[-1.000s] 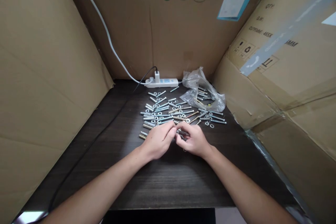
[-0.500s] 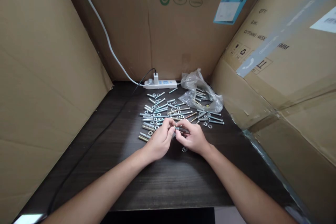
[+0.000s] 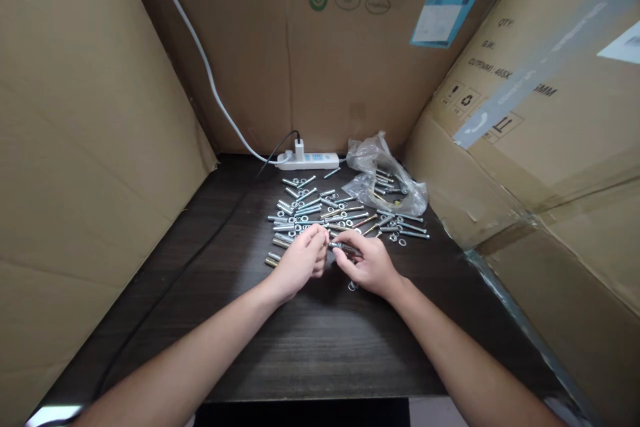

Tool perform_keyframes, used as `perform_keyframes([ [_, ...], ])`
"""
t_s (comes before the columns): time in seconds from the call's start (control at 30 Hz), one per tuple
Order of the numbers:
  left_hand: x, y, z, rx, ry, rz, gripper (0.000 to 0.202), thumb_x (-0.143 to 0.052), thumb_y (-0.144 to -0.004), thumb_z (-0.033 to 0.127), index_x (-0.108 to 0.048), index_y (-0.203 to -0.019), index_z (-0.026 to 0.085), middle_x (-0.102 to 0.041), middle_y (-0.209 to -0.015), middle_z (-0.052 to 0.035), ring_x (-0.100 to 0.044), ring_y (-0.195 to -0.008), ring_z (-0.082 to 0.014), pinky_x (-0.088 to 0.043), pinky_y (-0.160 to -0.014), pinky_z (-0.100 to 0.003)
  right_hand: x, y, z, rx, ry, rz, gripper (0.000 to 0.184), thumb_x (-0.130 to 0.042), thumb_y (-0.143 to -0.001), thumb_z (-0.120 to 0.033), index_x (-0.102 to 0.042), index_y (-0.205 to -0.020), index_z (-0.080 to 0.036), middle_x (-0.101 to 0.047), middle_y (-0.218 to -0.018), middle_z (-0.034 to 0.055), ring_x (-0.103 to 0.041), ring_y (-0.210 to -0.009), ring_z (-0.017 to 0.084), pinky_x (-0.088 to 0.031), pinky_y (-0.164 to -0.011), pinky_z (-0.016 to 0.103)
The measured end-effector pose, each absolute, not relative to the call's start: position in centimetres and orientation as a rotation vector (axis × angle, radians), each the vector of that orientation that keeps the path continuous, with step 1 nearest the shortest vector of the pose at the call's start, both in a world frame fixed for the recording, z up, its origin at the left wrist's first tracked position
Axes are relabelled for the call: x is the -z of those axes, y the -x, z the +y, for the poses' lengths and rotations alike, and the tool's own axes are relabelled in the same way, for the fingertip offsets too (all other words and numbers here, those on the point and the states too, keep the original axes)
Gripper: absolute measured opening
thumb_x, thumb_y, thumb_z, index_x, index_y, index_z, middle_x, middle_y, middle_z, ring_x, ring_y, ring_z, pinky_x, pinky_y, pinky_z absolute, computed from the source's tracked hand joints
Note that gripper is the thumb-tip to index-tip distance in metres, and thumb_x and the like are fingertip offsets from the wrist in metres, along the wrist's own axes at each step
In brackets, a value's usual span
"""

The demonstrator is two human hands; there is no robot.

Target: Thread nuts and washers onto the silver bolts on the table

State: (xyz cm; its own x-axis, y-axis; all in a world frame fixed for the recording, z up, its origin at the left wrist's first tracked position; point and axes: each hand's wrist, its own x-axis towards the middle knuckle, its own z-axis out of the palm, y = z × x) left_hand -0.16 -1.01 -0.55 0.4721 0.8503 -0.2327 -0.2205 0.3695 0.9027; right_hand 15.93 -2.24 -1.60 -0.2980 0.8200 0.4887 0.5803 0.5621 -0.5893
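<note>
1. there's the metal fastener (image 3: 339,246), slim and silvery-grey, pinched by thumb and fingers of the right hand (image 3: 369,259)!
2. it's held crosswise, one end toward the left hand (image 3: 300,261), contact too small to tell.
3. the other end, partly hidden by fingers.

Muted light, grey sheen on the worktop (image 3: 320,353) toward its front edge, darker shading between left hand (image 3: 299,261) and right hand (image 3: 367,259), white glare beyond the front left corner, dim back cardboard (image 3: 240,47), wide-angle stretching, bolts (image 3: 309,211) slightly blurred.
</note>
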Motion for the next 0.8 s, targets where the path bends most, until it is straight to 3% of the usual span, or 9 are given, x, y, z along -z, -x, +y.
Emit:
perform_keyframes([
  [0.27,0.71,0.14,-1.19,-0.639,-0.583,0.659,0.026,-0.037,-0.090,0.033,-0.038,-0.070,0.017,-0.025,-0.053,0.0082,-0.017,-0.040,-0.0037,-0.014,-0.039,-0.016,1.52,-16.27,-2.13,-0.419,1.071,-2.071,0.022,-0.054,-0.086,-0.027,-0.062,-0.105,-0.019,-0.071,-0.084,0.0016,-0.063,-0.060,0.010,-0.046,-0.057,0.019],
  [0.43,0.56,0.11,-1.19,-0.634,-0.548,0.644,0.024,-0.036,-0.089,0.033,-0.040,-0.071,0.016,-0.030,-0.057,0.0065,-0.021,-0.041,-0.0037,-0.017,-0.040,-0.015,1.93,-16.35,-1.90,-0.442,0.991,-2.099,0.023,-0.057,-0.086,-0.029,-0.065,-0.106,-0.022,-0.071,-0.099,0.0028,-0.068,-0.081,0.013,-0.050,-0.072,0.020],
  [0.8,0.75,0.05,-1.12,-0.595,-0.544,0.683,0.028,-0.032,-0.089,0.037,-0.036,-0.070,0.017,-0.029,-0.056,0.0068,-0.020,-0.041,-0.0041,-0.015,-0.040,-0.016,2.25,-16.31,-1.92,-0.359,1.092,-2.162,0.028,-0.057,-0.086,-0.037,-0.066,-0.110,-0.024,-0.071,-0.099,0.0016,-0.068,-0.076,0.014,-0.051,-0.071,0.022],
])
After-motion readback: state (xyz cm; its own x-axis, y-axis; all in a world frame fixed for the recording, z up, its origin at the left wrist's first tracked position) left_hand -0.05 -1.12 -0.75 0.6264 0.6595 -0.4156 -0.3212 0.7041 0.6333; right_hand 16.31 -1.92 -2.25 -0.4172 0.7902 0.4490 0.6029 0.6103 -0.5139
